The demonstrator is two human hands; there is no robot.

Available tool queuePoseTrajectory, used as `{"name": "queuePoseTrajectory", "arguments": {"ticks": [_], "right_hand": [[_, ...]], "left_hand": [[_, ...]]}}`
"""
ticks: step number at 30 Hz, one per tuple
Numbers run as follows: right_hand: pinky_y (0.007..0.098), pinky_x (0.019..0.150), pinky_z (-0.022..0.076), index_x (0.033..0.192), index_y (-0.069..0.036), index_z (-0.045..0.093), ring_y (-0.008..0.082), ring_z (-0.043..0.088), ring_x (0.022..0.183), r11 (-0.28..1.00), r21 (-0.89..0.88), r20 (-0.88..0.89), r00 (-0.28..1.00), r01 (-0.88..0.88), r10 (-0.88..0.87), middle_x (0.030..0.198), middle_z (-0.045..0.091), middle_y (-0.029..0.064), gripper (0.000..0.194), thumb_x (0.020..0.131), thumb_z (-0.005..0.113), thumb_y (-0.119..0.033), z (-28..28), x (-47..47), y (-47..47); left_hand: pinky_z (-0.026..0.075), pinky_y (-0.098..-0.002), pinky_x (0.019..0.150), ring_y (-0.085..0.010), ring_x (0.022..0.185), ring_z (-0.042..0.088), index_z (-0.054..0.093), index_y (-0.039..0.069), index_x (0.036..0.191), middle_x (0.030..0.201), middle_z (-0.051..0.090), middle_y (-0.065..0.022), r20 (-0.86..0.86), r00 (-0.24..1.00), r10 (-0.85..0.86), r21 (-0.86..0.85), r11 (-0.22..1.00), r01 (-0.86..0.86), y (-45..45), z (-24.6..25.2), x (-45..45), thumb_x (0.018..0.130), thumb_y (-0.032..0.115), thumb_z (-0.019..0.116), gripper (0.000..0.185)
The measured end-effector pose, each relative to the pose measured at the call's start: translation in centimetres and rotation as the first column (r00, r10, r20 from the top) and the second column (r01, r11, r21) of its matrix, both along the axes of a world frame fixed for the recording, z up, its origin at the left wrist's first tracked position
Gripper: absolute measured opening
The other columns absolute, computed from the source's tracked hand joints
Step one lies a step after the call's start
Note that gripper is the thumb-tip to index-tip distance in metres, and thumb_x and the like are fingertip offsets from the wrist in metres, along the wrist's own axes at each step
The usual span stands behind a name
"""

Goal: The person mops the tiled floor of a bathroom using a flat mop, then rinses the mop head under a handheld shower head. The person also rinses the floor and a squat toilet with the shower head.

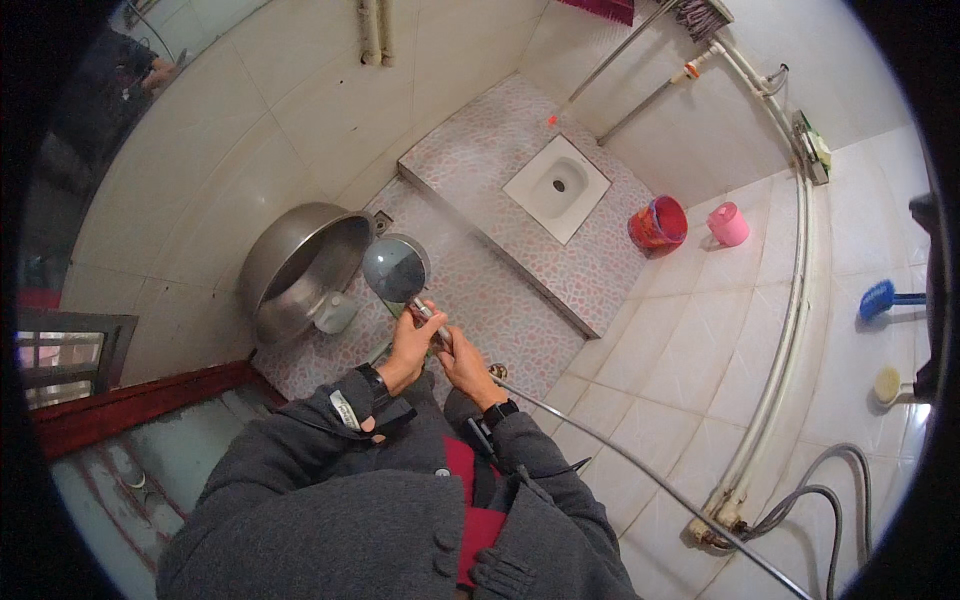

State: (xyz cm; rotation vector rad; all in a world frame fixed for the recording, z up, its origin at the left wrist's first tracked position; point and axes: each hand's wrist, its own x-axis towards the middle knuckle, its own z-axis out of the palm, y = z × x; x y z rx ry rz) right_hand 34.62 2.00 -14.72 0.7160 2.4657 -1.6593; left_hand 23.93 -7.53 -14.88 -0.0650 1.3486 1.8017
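Both hands are on what looks like a handheld shower head (395, 270), its round grey head pointing away from me over the floor. My left hand (409, 349) grips the handle (422, 306) close to the head. Lower down the handle is my right hand (466, 365), its fingers closed around it. A metal shower hose (600, 437) runs from beside my right wrist to the lower right; its join with the handle is hidden. Left of the head, a large steel basin (262, 262) leans on its side against the tiled wall. A pale plastic bottle (335, 313) stands beside the basin.
A raised step (495, 251) holds a squat toilet (559, 187). A red bucket (658, 225) and a pink container (727, 224) are near the right wall. Pipes (787, 322) line that wall, with a blue brush (877, 300) beyond. A red door sill (150, 405) lies at left.
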Motion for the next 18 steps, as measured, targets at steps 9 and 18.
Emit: {"name": "queuePoseTrajectory", "arguments": {"ticks": [9, 18], "right_hand": [[0.0455, 0.077, 0.0447, 0.117, -0.001, 0.042, 0.0412, 0.058, 0.092, 0.993, 0.089, 0.04, 0.996, 0.074, -0.078, 0.098, 0.058, 0.0246, 0.033, 0.088, 0.058, -0.01, -2.8, 1.9, -0.5], [0.0426, 0.083, 0.0465, 0.117, 0.0, 0.05, 0.0382, 0.057, 0.098, 0.925, 0.255, -0.076, 0.959, 0.283, -0.273, 0.107, 0.056, 0.024, 0.035, 0.082, 0.053, 0.002, -4.4, 4.9, -0.3]], "left_hand": [[0.048, -0.0352, 0.085, -0.0168, 0.102, 0.054, 0.043, 0.009, 0.113, 0.111, 0.049, -0.0061, 0.143, 0.988, -0.063, -0.013, 0.998, 0.065, 0.3, -1.7, 1.0, 0.097, 0.018, 0.055, 0.022], [0.043, -0.0341, 0.084, -0.012, 0.102, 0.049, 0.047, 0.013, 0.109, 0.108, 0.049, 0.0, 0.132, 0.965, -0.228, -0.01, 0.973, 0.231, 1.0, -3.1, 4.0, 0.097, 0.026, 0.055, 0.02]]}}
